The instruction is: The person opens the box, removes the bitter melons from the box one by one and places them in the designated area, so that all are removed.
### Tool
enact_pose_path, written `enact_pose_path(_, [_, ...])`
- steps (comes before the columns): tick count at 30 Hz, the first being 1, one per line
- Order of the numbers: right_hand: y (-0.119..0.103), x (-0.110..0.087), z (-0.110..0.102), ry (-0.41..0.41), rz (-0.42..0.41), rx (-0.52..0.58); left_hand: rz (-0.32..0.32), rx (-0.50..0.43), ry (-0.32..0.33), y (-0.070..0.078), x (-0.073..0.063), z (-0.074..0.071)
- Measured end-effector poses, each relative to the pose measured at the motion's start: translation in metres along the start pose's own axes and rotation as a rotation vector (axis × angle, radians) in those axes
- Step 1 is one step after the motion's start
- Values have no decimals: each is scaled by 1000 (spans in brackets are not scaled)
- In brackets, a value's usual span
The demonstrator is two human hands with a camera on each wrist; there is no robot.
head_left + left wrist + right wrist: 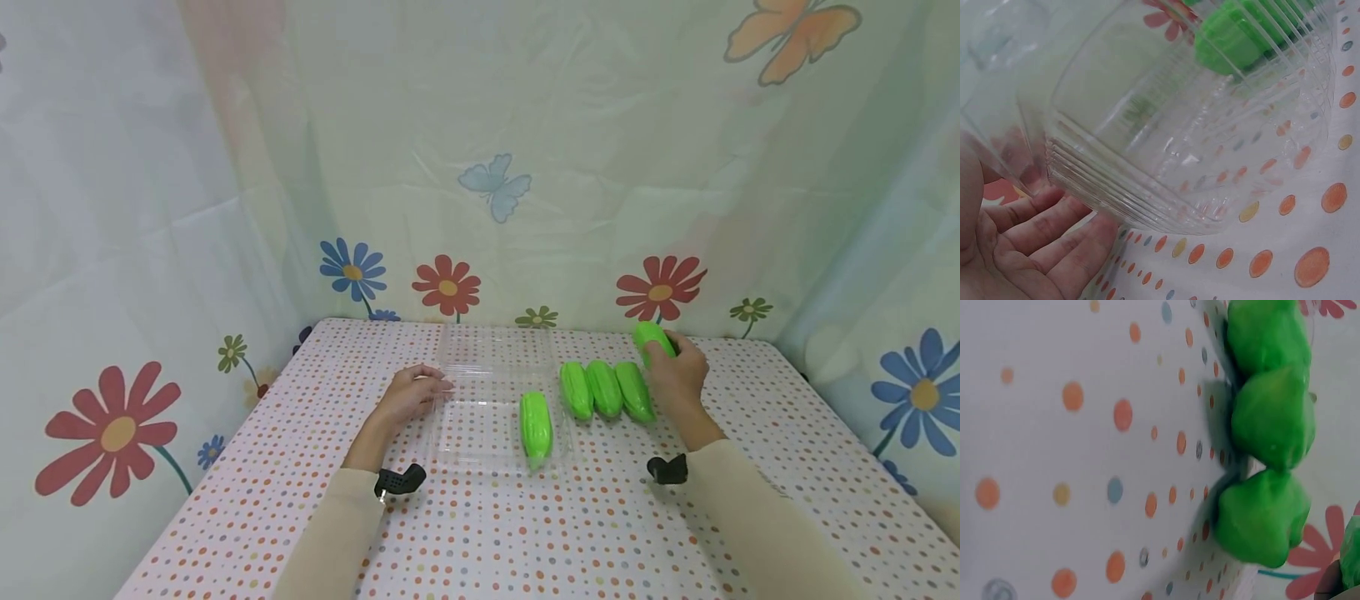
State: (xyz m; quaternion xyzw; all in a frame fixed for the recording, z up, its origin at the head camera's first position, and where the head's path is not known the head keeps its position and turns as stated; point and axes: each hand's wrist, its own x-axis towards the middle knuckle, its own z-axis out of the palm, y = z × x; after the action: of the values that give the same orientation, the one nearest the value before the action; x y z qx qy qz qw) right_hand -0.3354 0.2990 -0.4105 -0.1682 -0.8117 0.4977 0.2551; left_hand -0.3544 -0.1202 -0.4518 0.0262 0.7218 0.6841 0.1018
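Observation:
A clear plastic clamshell box (472, 429) lies with its lid (495, 346) folded back. Inside the box, towards its right side, is one green, oblong, ridged vegetable-like piece (536, 427). My left hand (411, 396) is at the box's left edge, its loosely extended fingers (1085, 250) touching the plastic wall; part of it shows blurred through the plastic. To the right of the box, three like green pieces (604, 389) stand side by side. Beyond them, my right hand (678, 371) grips another green piece (651, 337), which is mostly cut off in the right wrist view.
Dotted cloth (510, 533) covers the table. Behind its far edge hangs a curtain (570, 217) printed with flowers and butterflies, and similar sheets stand at both sides. Each wrist carries a small black camera, the left camera (400, 480) near the box's front left corner.

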Motion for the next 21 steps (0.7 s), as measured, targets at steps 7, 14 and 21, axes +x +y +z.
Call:
enact_pose_path(7, [10, 9, -10, 42, 90, 28, 9, -2, -21, 2, 0, 0])
enact_pose_path(14, [18, 10, -14, 14, 129, 18, 8, 0, -18, 0, 1, 0])
enact_pose_path(21, [26, 9, -15, -35, 151, -31, 5, -15, -25, -2, 2, 0])
